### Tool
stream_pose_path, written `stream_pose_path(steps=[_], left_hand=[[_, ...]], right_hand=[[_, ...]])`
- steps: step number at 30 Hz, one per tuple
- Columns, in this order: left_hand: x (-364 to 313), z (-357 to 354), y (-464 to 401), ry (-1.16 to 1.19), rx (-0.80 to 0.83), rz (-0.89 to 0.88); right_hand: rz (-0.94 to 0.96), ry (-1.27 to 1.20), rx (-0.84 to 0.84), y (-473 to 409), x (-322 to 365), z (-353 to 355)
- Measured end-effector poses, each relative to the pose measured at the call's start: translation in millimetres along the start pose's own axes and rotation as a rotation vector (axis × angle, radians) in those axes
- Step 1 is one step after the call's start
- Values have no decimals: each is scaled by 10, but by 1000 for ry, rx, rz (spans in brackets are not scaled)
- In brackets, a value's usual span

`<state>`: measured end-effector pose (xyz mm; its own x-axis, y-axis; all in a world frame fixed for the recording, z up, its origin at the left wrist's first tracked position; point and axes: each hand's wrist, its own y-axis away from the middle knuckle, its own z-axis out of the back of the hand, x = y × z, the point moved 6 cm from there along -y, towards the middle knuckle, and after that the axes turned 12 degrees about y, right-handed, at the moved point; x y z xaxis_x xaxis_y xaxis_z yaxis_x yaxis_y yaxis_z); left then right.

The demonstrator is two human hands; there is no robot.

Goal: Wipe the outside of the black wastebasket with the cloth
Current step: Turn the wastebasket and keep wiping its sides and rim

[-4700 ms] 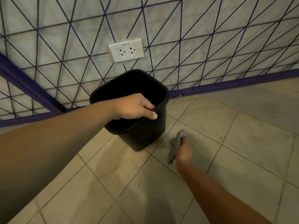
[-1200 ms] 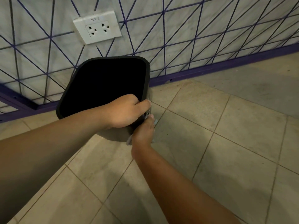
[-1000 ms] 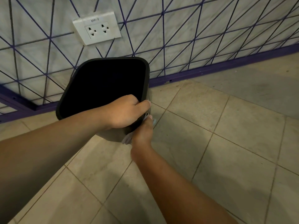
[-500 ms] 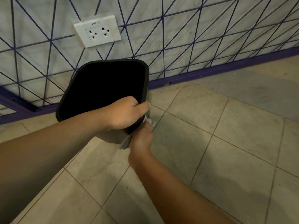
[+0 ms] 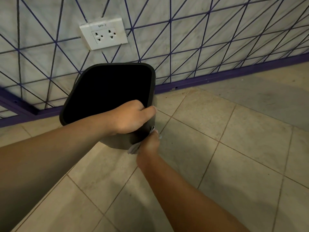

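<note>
Looking down from head height at a tiled floor [image 5: 234, 148], with a black wastebasket [image 5: 107, 91] a little left of centre, its dark mouth tipped toward the viewer. It stands just in front of a pale wall [image 5: 184, 39] crossed by purple lines, with a white double socket [image 5: 103, 33] on the wall at twelve o'clock from the basket.

At the basket's five o'clock corner, the left hand [image 5: 130, 117] grips the rim, fingers curled over the edge and thumb stretched along the outside. This grip probably steadies and tilts the basket so its near side wall can be reached. The left forearm runs in from eight o'clock, nearly level.

Just below, at five o'clock from that hand, the right hand [image 5: 148, 144] holds a grey cloth [image 5: 133, 149] against the basket's outer wall, near the lower corner. Its fingers are bunched around the cloth; how each finger lies cannot be made out. The right forearm rises from the picture's five o'clock edge, wrist angled up toward the basket. Wiping looks to be under way on this side, with the other sides out of sight.
</note>
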<state>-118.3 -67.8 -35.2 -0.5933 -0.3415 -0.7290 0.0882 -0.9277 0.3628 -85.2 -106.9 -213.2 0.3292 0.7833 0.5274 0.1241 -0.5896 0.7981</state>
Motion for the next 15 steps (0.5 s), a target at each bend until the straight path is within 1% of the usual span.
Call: stream_pose_path(steps=[1, 5, 7, 9, 12, 15], left_hand=[[-7, -2, 4, 2, 4, -3], [8, 4, -1, 3, 11, 4], [10, 8, -8, -7, 1, 9], [5, 10, -7, -10, -9, 10], [-8, -1, 1, -2, 5, 5], [-1, 6, -6, -10, -8, 8]], right_hand=[[-10, -23, -13, -1, 9, -18], [75, -43, -11, 236, 56, -58], [70, -40, -12, 186, 18, 16], [42, -5, -8, 73, 37, 71], [96, 10, -21, 195, 122, -19], [92, 57, -6, 270, 129, -28]])
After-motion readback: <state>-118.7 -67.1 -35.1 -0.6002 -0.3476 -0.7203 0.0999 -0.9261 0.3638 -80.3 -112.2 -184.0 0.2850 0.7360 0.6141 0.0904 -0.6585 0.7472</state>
